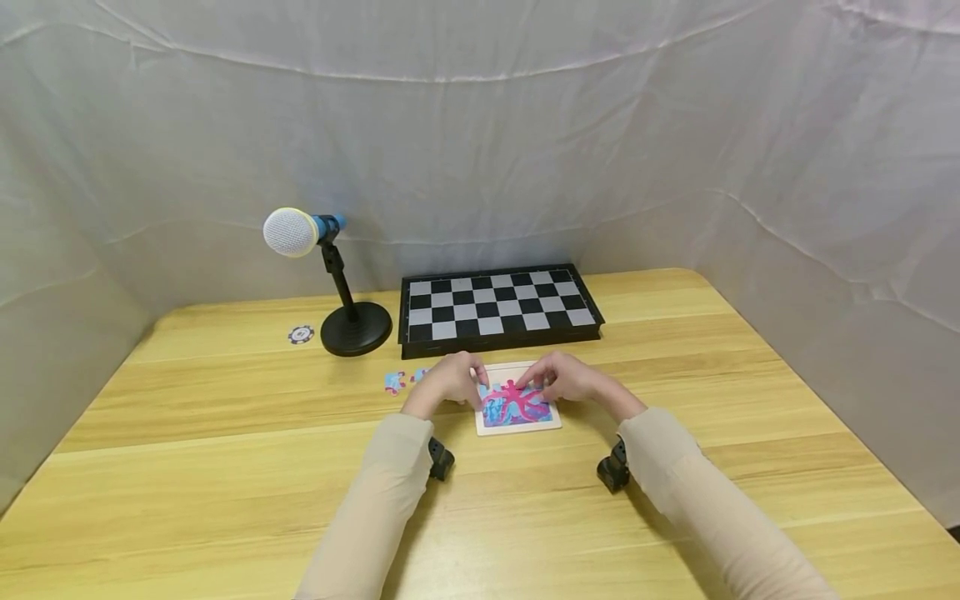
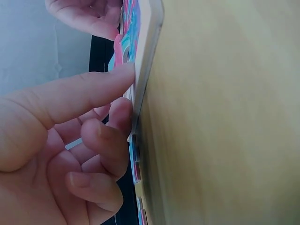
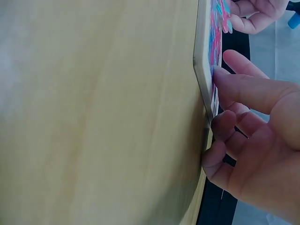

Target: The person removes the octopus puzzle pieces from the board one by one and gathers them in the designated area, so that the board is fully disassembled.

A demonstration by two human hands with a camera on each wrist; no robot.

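Observation:
A small jigsaw puzzle in a pale wooden tray (image 1: 517, 430) lies on the table, showing a pink starfish-like shape on blue. At its left side, my left hand (image 1: 452, 379) pinches a pink and light-blue puzzle piece (image 3: 225, 18), tilted up over the picture. The left thumb (image 2: 123, 77) is right at the tray's edge, and the other fingers curl beside it. From the right, my right hand (image 1: 566, 379) rests thumb (image 3: 222, 77) and fingertips on the puzzle, with the index finger reaching toward the pink shape. Its other fingers bend near the tray's edge.
Loose puzzle pieces (image 1: 394, 382) lie left of the left hand. Behind the tray is a black-and-white checkered board (image 1: 498, 304). A microphone (image 1: 292, 232) on a black stand (image 1: 356, 328) and a poker chip (image 1: 301, 334) are at the back left. Grey cloth (image 1: 480, 150) surrounds the table.

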